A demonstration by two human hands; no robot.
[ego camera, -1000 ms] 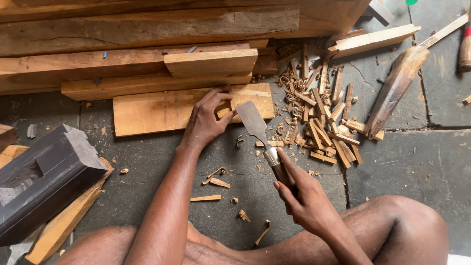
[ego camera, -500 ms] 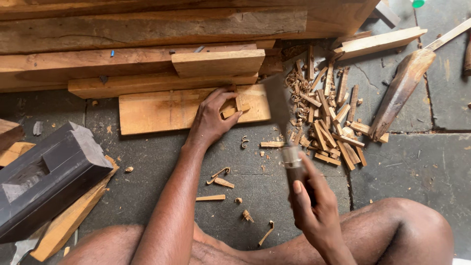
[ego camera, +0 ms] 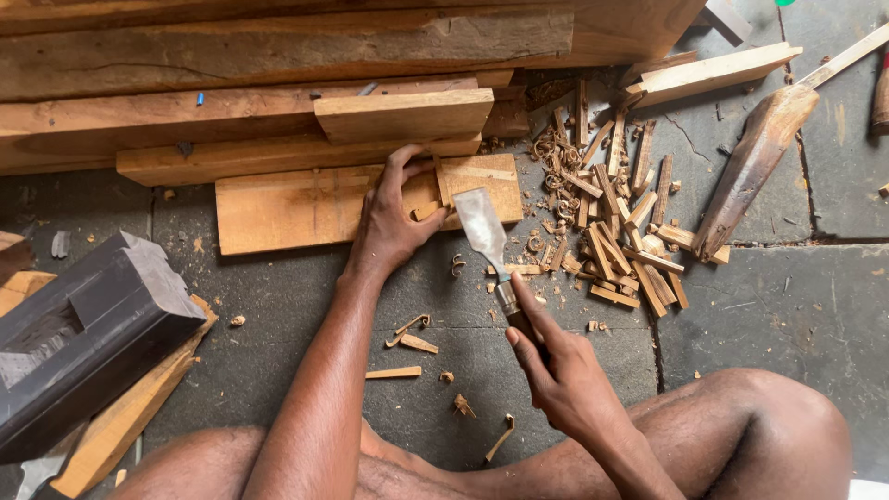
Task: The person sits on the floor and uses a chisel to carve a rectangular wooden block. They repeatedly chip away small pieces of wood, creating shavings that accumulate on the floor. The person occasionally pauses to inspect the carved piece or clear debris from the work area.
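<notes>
Left hand: the left hand is pressing down on the flat board, fingers curled around a small wood piece at the notch cut into the board's edge.
Right hand: the right hand is closing tightly around the handle of a wide chisel, index finger lying along the handle toward the blade.
Chisel: the blade is pointing up and away from the body, its tip sitting over the right end of the board, just beside the left fingers.
Board: it is lying flat on the dark stone floor, in front of a stack of longer planks.
Surroundings: a pile of wood chips is lying to the right of the board; a dark wooden block is resting at the left; a long wooden tool is lying farther right.
Risk: the blade edge is working very near the left thumb and fingers, so a slip off the grain could cut them.
Cause: the board is being held by hand pressure alone, and it could shift under a hard push.
</notes>
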